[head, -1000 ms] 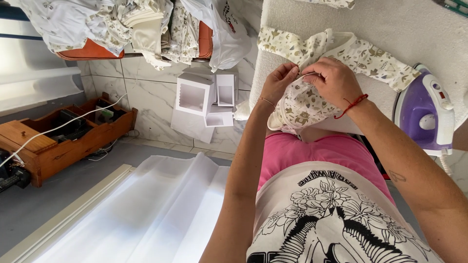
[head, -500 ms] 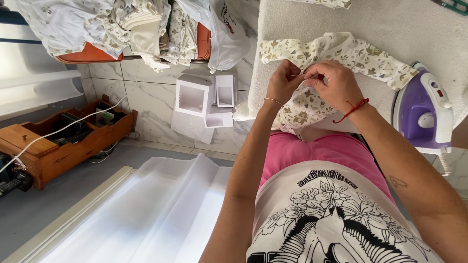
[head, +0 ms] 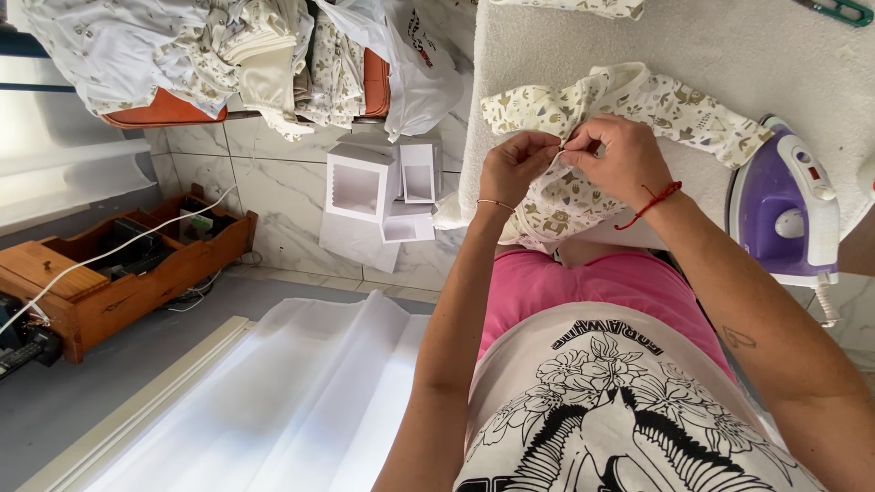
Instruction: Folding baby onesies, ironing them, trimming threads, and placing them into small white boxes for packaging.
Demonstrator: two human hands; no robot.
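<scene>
A small cream baby garment (head: pixel 638 105) with a leaf and animal print lies on the white padded ironing surface (head: pixel 711 46). Both hands meet at its near edge. My left hand (head: pixel 515 164) pinches the fabric with fingertips, a thin bracelet on its wrist. My right hand (head: pixel 620 159), with a red string bracelet, pinches the same spot right beside it. Part of the garment hangs over the surface's edge beneath my hands.
A purple and white iron (head: pixel 784 214) stands to the right of my right arm. A pile of printed baby clothes (head: pixel 210 46) lies on an orange seat. White open boxes (head: pixel 378 187) and a wooden tray (head: pixel 118 264) with cables sit on the floor.
My hands have stayed together on the garment's edge. The fabric has been drawn a little tighter and flatter between the fingertips.
</scene>
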